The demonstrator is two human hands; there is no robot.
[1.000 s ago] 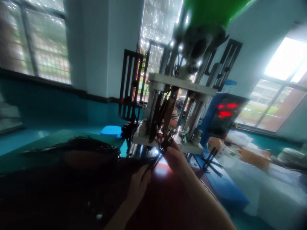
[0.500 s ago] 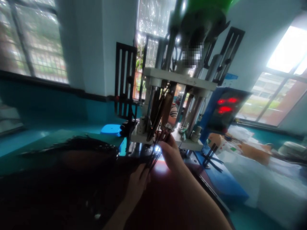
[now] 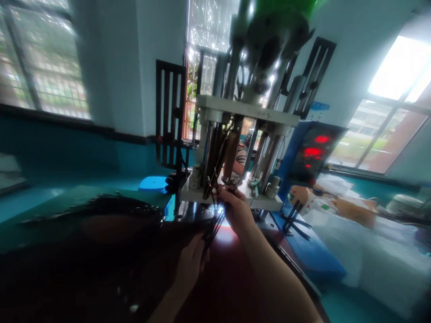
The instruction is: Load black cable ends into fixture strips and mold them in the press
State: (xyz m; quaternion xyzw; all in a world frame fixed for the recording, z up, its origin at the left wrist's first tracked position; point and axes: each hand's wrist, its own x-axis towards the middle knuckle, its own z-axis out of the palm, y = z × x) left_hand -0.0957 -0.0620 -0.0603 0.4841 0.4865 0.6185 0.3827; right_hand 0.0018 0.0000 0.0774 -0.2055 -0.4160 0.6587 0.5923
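Observation:
My right hand is raised at the lower white plate of an upright press machine, its fingers pinched on thin black cables that run down toward my left hand. My left hand sits lower on the dark reddish table, fingers closed around the lower part of the same black cables. A large dark heap of cables lies to the left of my hands. The cable ends near the machine are blurred.
A red-lit display panel on a blue housing stands right of the press. A blue lid lies behind the heap. White sheets and boxes cover the bench at right. Barred windows line the walls. A person in a striped shirt shows behind the machine.
My right hand has moved up and left, closer to the machine's lower plate, taking the cable ends with it. My left hand has stayed low on the cables.

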